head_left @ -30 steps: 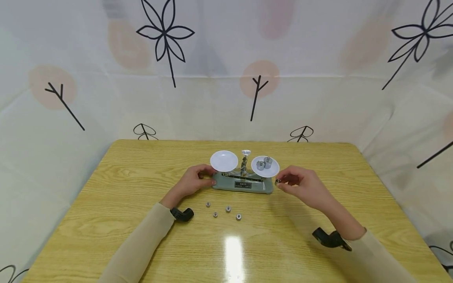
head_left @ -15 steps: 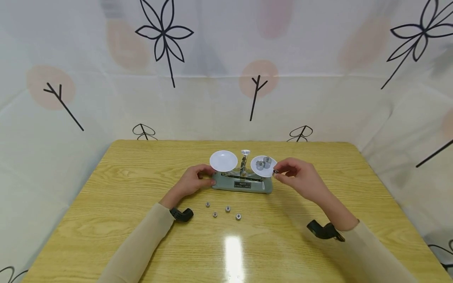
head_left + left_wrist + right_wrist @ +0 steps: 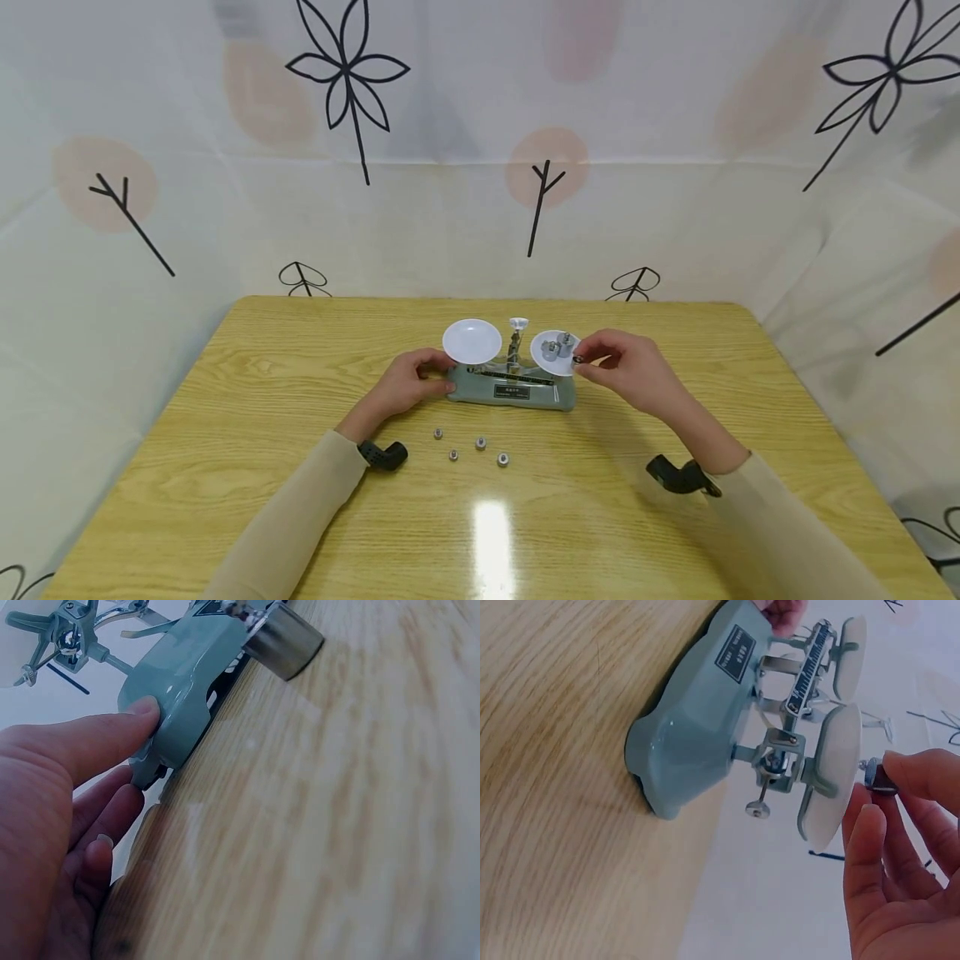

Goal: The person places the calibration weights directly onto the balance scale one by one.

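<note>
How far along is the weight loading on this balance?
Done: two weights sit on the right pan. In hand: the right hand pinches another weight at that pan's edge, not yet released, while the left hand grips the base. Apparently left: four small weights on the table, if they are meant to go on too.

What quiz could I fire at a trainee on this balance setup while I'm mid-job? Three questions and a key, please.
1. How many loose weights lie on the table in front of the balance?

2. True or false: the right hand is empty.

3. What is the left hand gripping?
A) A loose weight
B) The right pan
C) The balance's base

Key:
1. Four.
2. False: it pinches a metal weight.
3. C.
</note>
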A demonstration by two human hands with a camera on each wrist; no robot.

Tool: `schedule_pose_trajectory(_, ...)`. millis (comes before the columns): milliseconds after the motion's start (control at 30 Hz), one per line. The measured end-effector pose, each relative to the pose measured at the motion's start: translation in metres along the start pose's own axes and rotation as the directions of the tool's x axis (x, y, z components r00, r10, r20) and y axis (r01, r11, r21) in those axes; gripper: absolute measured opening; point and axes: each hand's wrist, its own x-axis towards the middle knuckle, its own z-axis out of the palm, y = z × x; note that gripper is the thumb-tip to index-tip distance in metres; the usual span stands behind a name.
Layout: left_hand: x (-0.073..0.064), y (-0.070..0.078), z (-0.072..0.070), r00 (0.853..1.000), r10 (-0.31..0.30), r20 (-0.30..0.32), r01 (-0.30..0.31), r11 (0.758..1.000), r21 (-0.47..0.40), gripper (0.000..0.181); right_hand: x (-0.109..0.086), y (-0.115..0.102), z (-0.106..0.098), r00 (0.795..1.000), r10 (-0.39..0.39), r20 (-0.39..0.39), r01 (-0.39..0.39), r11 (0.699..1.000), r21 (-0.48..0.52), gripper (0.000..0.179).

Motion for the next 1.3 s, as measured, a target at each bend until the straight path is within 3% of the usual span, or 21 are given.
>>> schedule_pose_trajectory(133,-0.001,0.001,0.0,1.0,0.003,-0.007,-0.003,1.0,0.009,0.033,0.005,0.0,0.001,1.0,-0.024,0.017,0.024,0.999,-0.028,0.013)
schedule_pose_trajectory(400,-0.002,0.005,-0.001,0.999,-0.05,0.006,0.05,0.999,-0.013,0.034,0.013,0.0,0.003,0.997,-0.066,0.051,0.072,0.989,-0.132,0.012)
schedule_pose_trajectory(967,0.0,0.003,0.0,0.999,-0.047,0.007,0.047,0.999,-0.014,0.035,0.019,0.0,0.004,0.997,-0.056,0.047,0.063,0.983,-0.171,0.009)
schedule_pose_trajectory(1067,-0.002,0.009,0.0,0.999,-0.043,0.012,0.043,0.999,-0.013,0.036,0.019,-0.001,0.003,0.998,-0.052,0.03,0.057,0.982,-0.178,0.009)
schedule_pose_trajectory(1300,-0.012,0.045,-0.006,0.999,-0.042,0.031,0.042,0.999,-0.008,0.033,0.016,-0.001,0.0,0.999,-0.035,0.017,0.037,0.985,-0.166,0.011)
